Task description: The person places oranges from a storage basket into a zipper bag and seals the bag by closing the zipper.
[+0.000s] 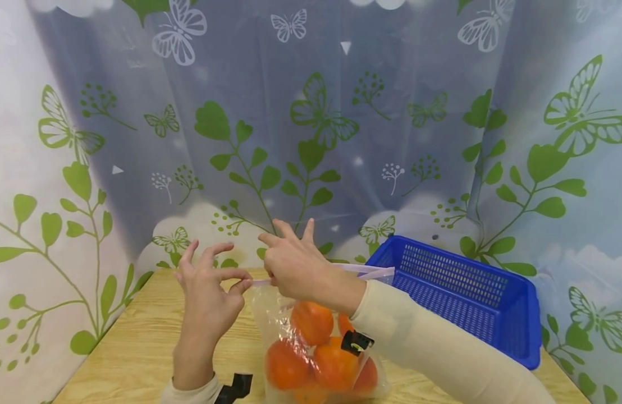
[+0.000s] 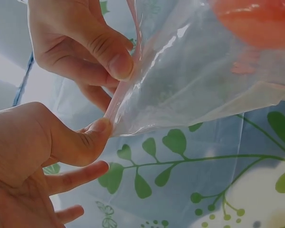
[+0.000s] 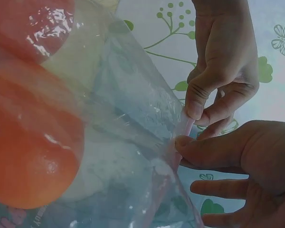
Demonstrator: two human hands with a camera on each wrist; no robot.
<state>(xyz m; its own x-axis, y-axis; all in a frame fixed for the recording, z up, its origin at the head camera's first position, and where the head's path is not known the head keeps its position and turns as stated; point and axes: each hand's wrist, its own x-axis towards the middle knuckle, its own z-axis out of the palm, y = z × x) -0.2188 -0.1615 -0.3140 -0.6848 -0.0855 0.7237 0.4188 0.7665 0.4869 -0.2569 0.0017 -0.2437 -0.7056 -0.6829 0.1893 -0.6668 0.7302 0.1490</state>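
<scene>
A clear zip bag (image 1: 270, 314) with a pink seal strip holds several orange round fruits (image 1: 313, 322) and stands upright on the table. At the bag's top left corner, my left hand (image 1: 210, 292) pinches the strip between thumb and index finger, other fingers spread. Just beside it, my right hand (image 1: 298, 264) pinches the same strip, its arm crossing over the bag. The left wrist view shows both thumbs on the pink strip (image 2: 118, 97), close together. To the right of my right hand, the strip's two edges stand apart.
A blue perforated plastic basket (image 1: 530, 314) sits at the right on the wood-grain table (image 1: 124, 348). Behind the table hangs a curtain (image 1: 270, 78) printed with leaves and butterflies.
</scene>
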